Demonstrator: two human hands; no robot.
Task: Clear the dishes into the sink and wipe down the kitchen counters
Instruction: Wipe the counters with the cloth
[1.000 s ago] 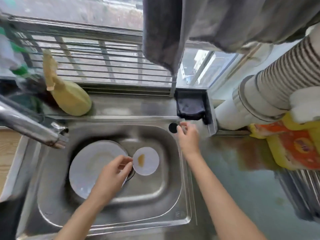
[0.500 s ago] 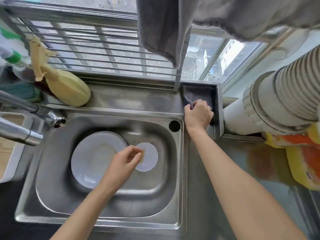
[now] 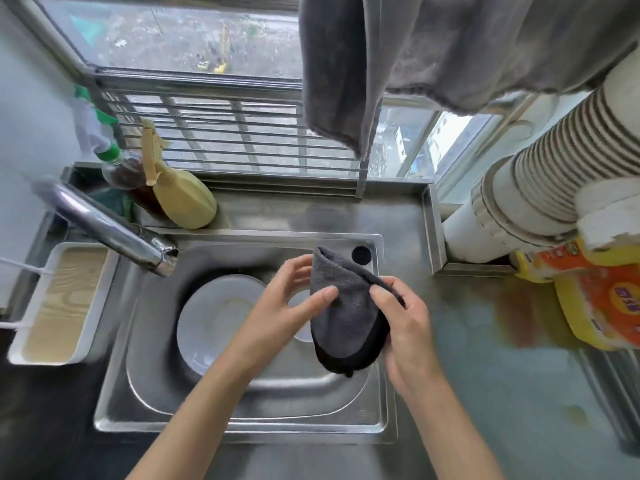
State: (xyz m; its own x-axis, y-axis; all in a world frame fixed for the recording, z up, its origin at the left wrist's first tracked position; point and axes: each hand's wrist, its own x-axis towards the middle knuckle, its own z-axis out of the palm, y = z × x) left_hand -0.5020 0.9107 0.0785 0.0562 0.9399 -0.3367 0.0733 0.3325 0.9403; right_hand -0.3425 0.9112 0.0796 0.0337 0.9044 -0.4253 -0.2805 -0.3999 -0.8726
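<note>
- Two dishes already lie in the sink: a large plate in its left half and a small plate beside it, mostly hidden behind the cloth. Clearing looks finished, though anything outside the view cannot be judged.
- The dark grey cloth is held up over the sink's right half, clear of the worktop.
- The left hand pinches the cloth's left edge, thumb in front and fingers behind.
- The right hand grips its right edge with curled fingers.
- Wiping seems not yet begun: a brownish stain shows on the worktop just right of the sink, so that whole step remains.
</note>
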